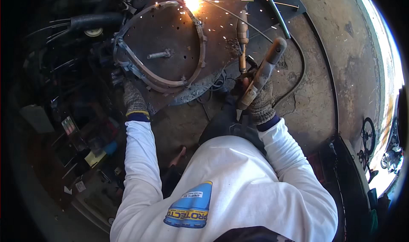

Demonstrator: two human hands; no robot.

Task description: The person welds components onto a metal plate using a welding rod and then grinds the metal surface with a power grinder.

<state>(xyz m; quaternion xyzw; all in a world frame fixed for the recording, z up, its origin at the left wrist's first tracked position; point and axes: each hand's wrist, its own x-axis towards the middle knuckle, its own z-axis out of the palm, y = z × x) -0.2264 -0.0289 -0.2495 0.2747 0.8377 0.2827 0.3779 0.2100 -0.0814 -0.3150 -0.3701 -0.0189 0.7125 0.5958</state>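
My right hand [261, 103], in a grey knit glove, is closed round a welding electrode holder [266, 67]. A thin electrode [238, 18] runs from its tip up and left to a bright welding arc [193, 2] throwing sparks. The arc burns at the far end of a curved metal frame [200, 50] of bent flat bars, which lies on a round dark steel tabletop [170, 33]. My left hand [134, 98], also gloved, is at the frame's near left corner by a dark cylindrical part. Its fingers look curled, but what they grip is hidden.
A short bolt-like post [159, 54] stands inside the frame. A second tool with a wooden-looking handle [242, 33] and a green-grey rod [279, 17] lie at the table's right side. A cable [303, 67] loops over the floor. Dark clutter [76, 131] fills the left.
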